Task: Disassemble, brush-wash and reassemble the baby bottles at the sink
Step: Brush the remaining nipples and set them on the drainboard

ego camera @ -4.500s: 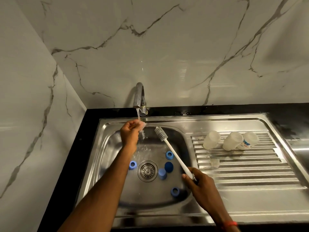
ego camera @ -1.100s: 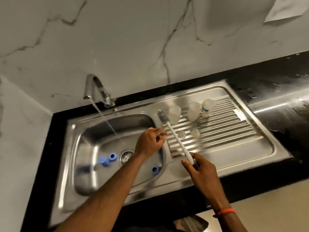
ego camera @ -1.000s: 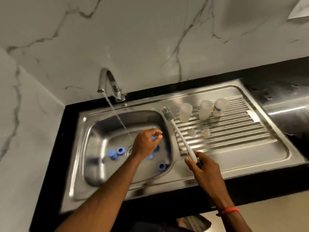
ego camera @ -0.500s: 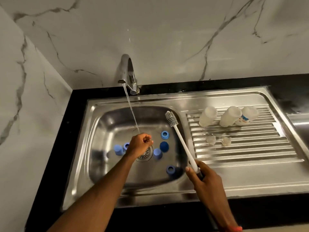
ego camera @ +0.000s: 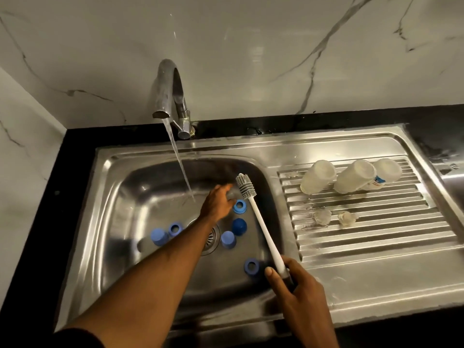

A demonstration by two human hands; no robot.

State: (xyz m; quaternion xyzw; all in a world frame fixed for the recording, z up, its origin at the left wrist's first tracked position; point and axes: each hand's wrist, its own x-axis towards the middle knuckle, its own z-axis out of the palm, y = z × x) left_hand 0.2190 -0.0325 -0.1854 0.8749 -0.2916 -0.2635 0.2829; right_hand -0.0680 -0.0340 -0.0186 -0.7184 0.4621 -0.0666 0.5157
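Marble-walled stainless steel sink point(ego camera: 118, 197), chrome tap point(ego camera: 170, 91) running. Right hand point(ego camera: 298, 292) gripped white long-handled bottle brush point(ego camera: 261, 224). Left hand point(ego camera: 216, 204) pinched small clear piece point(ego camera: 230, 195), blurred, beside bristles. Three translucent plastic bottles point(ego camera: 355, 175) lay on ribbed drainboard point(ego camera: 376, 234); one blue-red label point(ego camera: 376, 180) unreadable.

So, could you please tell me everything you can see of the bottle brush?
The brush has a long white handle, plastic by the look, and a grey ribbed head with a white tip. It slants over the sink, head up by the left hand. The right hand grips its lower end.
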